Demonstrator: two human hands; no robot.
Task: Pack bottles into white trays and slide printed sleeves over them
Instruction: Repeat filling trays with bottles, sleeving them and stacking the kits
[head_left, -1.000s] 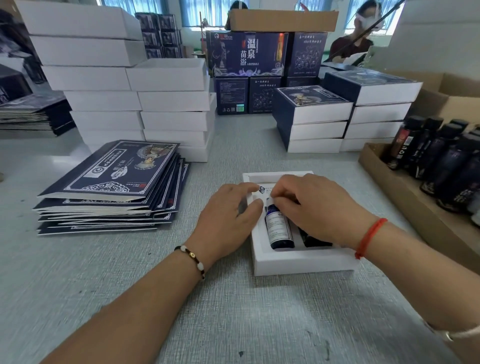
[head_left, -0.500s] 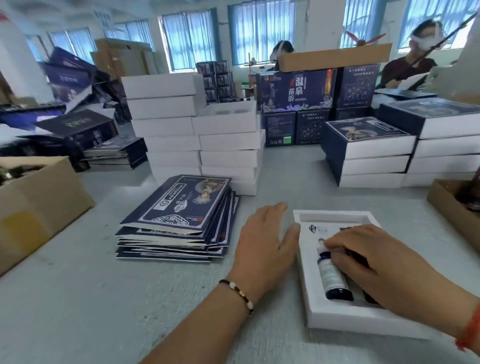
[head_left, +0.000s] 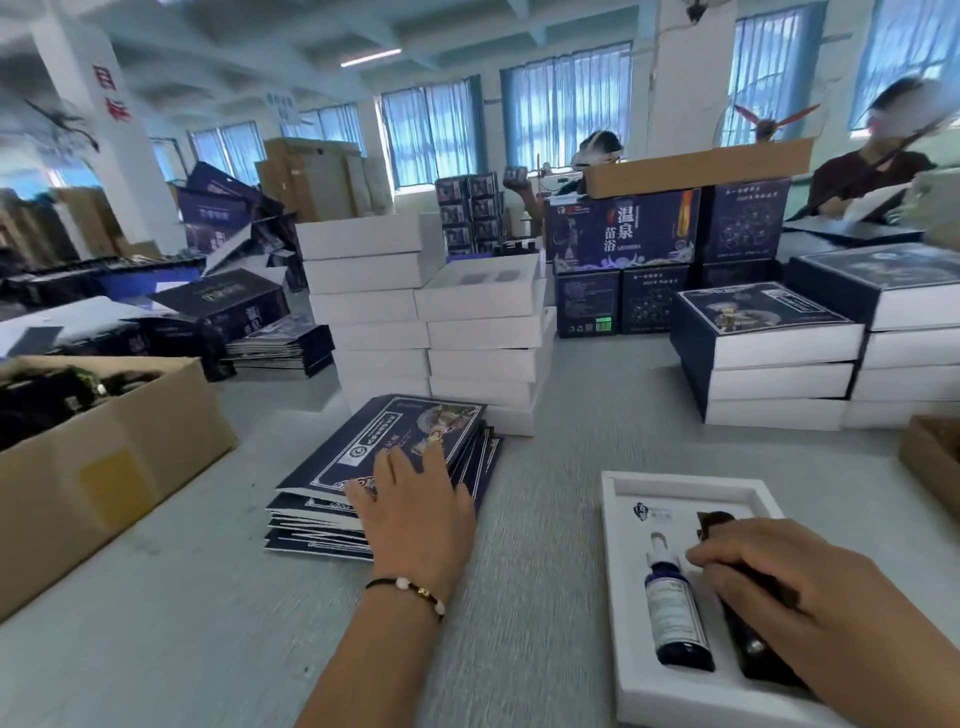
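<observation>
Sitting at the far left is a brown cardboard box (head_left: 109, 467) with a yellow tape patch; dark things lie inside it, too blurry to name. Red signs are painted on the white pillar (head_left: 111, 98) high above it, and they are smeared.

Right of the box is a pile of flat printed sleeves (head_left: 384, 467), dark blue with white borders and a picture on top. The writing on them is too small to read. The left hand (head_left: 415, 509) lies flat on the top sleeve with its fingers spread. A black cord bracelet (head_left: 410, 592) with pale beads is on that wrist.

Behind the sleeves stand two piles of plain white trays (head_left: 431, 322). The top tray of the lower pile shows two sunken slots.

Right of the sleeves, on the grey table (head_left: 156, 649), lies an open white tray (head_left: 685, 597). It has a small dark logo near its top left corner. In its left slot lies a blue bottle (head_left: 675, 613) with a white cap and a pale label, the print too fine to read. In the right slot lies a black bottle (head_left: 748, 639), half hidden by the right hand (head_left: 789, 587), which presses down on it with bent fingers. The tray's near edge is cut off.

Behind this tray are dark blue boxes (head_left: 623, 234) with big signs "温泉" and "苗浴". To their right are piles of sleeved packs (head_left: 763, 353), white at the sides.
</observation>
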